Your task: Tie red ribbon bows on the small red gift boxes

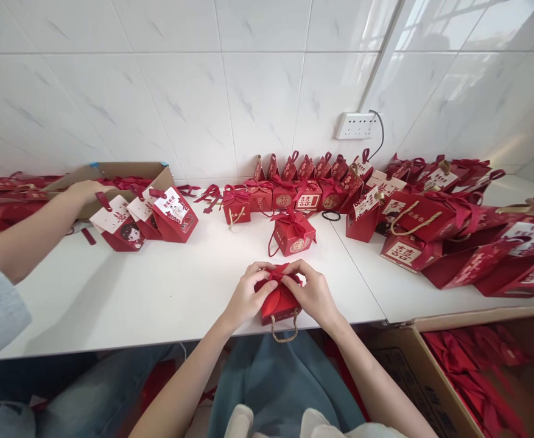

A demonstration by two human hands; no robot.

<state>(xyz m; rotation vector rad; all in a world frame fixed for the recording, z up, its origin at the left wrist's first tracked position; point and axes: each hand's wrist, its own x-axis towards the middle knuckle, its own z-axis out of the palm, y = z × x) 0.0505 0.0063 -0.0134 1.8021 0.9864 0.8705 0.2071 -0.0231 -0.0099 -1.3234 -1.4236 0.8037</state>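
Note:
Both my hands are closed on a small red gift box (279,302) at the near edge of the white table (157,292). My left hand (247,294) pinches the red ribbon at the box's top from the left. My right hand (311,291) pinches it from the right. A tan rope handle hangs from the box over the table edge. Just beyond it stands a finished red box with a bow (293,232).
A row of finished red boxes (285,193) lines the wall. Red paper bags (435,231) crowd the right. At left, another person's arm (33,231) reaches a cardboard box (120,176) beside tagged bags (148,219). A carton of red ribbons (467,371) sits below right.

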